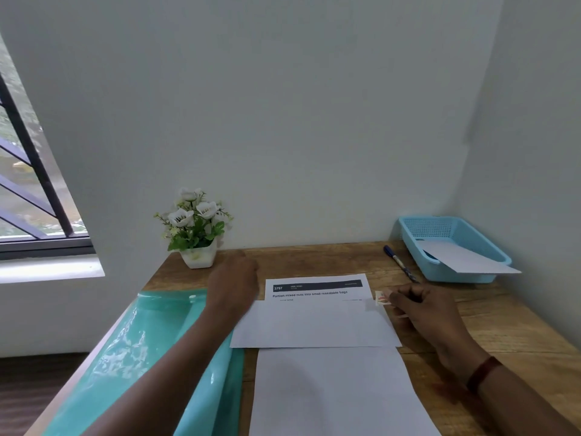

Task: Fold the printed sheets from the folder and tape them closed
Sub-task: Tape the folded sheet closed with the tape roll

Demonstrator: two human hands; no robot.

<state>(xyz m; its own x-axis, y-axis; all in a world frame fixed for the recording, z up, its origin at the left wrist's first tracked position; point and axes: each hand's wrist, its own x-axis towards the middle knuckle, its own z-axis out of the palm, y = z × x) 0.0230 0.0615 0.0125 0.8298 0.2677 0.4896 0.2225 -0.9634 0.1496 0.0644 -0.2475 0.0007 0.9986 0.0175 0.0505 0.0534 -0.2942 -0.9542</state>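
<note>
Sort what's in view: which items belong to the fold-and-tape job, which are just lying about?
Job: folded printed sheet; blank-side sheet nearer the camera; green folder; small tape-like piece pinched in the right hand; left hand at the folded sheet's left edge; blue basket holding a stored sheet, probably a finished one.
Lying about: pen; potted flowers.

The folded paper sheet (314, 325) before me was white, with a dark grey header band and black print. The flat paper sheet (333, 394) nearer me was plain white. The glossy plastic folder (147, 350) was translucent teal. The wooden table (509, 328) showed brown grain. The perforated plastic basket (427, 229) was light blue, mesh-patterned. The small piece (381, 298) in my right hand (424, 313) was white with red-orange marks.
</note>
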